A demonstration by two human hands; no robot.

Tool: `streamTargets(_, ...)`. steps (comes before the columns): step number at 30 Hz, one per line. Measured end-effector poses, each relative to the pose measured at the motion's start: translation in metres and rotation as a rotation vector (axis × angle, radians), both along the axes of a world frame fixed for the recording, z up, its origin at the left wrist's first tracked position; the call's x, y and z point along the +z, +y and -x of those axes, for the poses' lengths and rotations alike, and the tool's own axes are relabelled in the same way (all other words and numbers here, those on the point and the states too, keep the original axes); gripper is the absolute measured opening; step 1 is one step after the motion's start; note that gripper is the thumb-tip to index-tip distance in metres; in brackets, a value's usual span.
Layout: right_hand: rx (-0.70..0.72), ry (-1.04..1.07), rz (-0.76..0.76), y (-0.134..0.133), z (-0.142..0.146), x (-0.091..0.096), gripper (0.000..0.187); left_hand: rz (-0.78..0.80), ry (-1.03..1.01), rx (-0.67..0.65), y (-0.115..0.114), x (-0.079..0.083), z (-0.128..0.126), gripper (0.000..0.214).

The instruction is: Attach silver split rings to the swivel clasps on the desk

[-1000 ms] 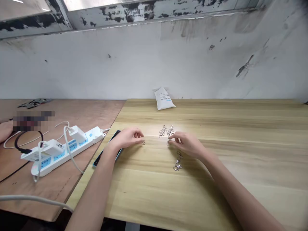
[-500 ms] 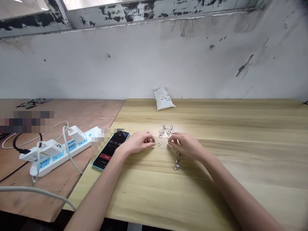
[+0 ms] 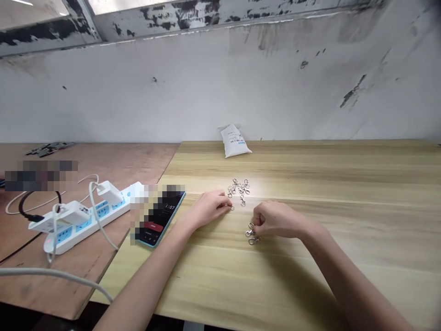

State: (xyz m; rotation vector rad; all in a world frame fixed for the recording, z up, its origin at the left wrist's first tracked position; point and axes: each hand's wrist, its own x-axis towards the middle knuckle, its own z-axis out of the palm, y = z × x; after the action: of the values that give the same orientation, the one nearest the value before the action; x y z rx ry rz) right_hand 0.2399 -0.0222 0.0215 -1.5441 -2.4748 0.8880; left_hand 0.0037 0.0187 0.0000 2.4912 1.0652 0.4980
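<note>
A loose pile of small metal clasps (image 3: 238, 187) lies on the pale wooden table (image 3: 310, 257). My left hand (image 3: 208, 208) rests just left of and below the pile, fingers pinched on a small metal ring (image 3: 232, 208) at the tabletop. My right hand (image 3: 275, 219) is curled into a loose fist a little nearer to me, its fingertips closed on a metal clasp (image 3: 250, 226). A second small group of joined clasps (image 3: 253, 239) lies right below those fingers.
A dark phone (image 3: 160, 218) with a lit screen lies at the table's left edge. A white power strip (image 3: 86, 215) with plugs and cables sits on the brown table to the left. A white packet (image 3: 234, 141) leans near the wall.
My left hand has slid right from beside the phone toward the pile, with the ring. My right hand has drawn back from the pile toward the nearer clasps and closed.
</note>
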Motion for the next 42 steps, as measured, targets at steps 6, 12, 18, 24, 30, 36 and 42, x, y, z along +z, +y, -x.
streamTargets(6,-0.031,-0.152,-0.195,-0.006,0.009,0.001,0.040,-0.074,0.026,-0.008,-0.003,0.002,-0.006,0.016)
streamTargets(12,-0.049,-0.215,-0.307,-0.003,0.014,-0.002,0.034,-0.141,0.045,-0.029,-0.006,-0.003,-0.019,0.014)
streamTargets(18,-0.100,-0.100,-0.365,0.008,0.018,-0.010,0.023,-0.064,-0.027,-0.017,-0.006,-0.005,-0.020,0.007)
streamTargets(24,-0.220,0.243,-0.356,0.011,0.025,-0.018,0.028,0.228,-0.350,0.058,-0.009,0.000,-0.018,0.009)
streamTargets(30,-0.262,0.651,-0.200,0.015,0.028,-0.021,0.032,0.391,-0.550,0.189,-0.006,0.004,-0.019,0.013)
streamTargets(36,-0.329,0.750,-0.203,0.014,0.029,-0.022,0.031,0.381,-0.556,0.224,-0.002,0.000,-0.017,0.021)
streamTargets(42,-0.311,0.752,-0.165,0.012,0.033,-0.023,0.027,0.432,-0.618,0.251,-0.001,-0.003,-0.019,0.019)
